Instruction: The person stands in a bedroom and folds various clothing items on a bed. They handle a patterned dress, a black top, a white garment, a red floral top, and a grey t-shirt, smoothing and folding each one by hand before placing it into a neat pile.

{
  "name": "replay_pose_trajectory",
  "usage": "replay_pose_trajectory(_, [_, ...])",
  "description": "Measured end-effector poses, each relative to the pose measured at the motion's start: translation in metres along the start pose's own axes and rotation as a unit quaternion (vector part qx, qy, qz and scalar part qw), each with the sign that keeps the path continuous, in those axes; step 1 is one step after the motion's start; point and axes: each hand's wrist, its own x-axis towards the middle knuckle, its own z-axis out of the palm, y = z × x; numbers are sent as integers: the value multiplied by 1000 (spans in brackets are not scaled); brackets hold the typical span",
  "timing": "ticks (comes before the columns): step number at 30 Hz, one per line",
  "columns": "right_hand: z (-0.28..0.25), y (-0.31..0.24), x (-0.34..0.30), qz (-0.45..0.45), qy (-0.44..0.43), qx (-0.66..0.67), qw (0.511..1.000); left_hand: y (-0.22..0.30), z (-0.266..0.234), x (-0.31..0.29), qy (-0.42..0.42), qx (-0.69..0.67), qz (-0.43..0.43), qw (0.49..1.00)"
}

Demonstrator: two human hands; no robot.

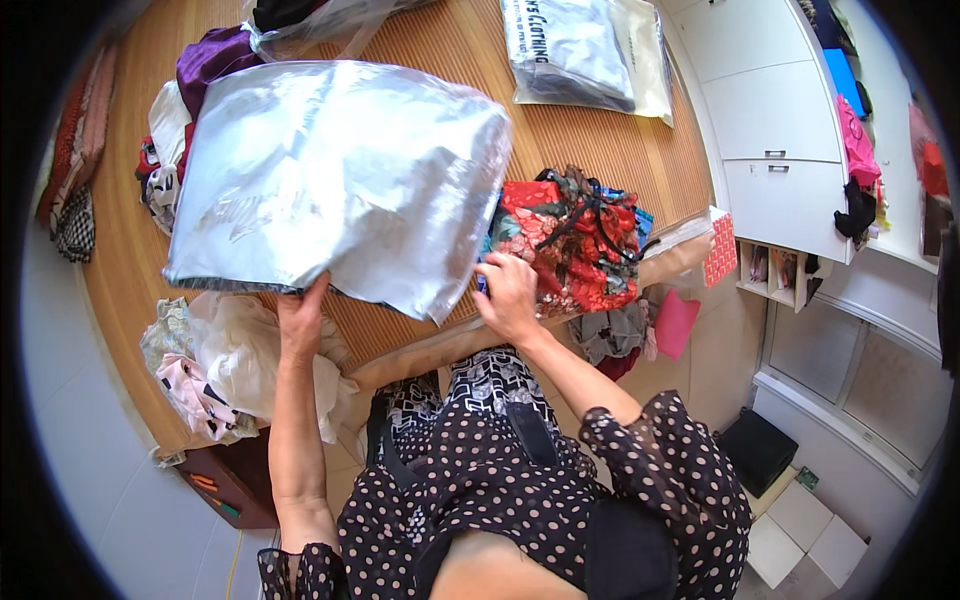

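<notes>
A large silvery plastic bag lies slanted across the table in front of me, its near edge slightly lifted. My left hand pinches that near edge, thumb on top and the other fingers hidden beneath. To the right of the bag is a folded red floral garment with black ties and touches of blue. My right hand is closed at the garment's left edge, beside the bag's right corner. Its fingertips are partly hidden, and a bit of blue cloth shows next to them.
A packed garment in a printed bag lies at the far right of the wooden slatted table. Purple cloth and other clothes crowd the left side. White and pink garments sit at the near left corner. White cabinets stand right.
</notes>
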Motion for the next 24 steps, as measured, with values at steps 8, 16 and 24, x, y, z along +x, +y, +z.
replay_pose_trajectory(8, [-12, 61, -45, 101, 54, 22, 993, -107, -97, -26, 271, -98, -168, 943])
replay_pose_trajectory(16, [48, 46, -4, 283, 31, -122, 951, -97, -33, -91, 137, 458, 111, 871])
replay_pose_trajectory(24, [49, 48, 8, 308, -30, -216, 926, -119, 78, -83, -122, 562, 120, 809])
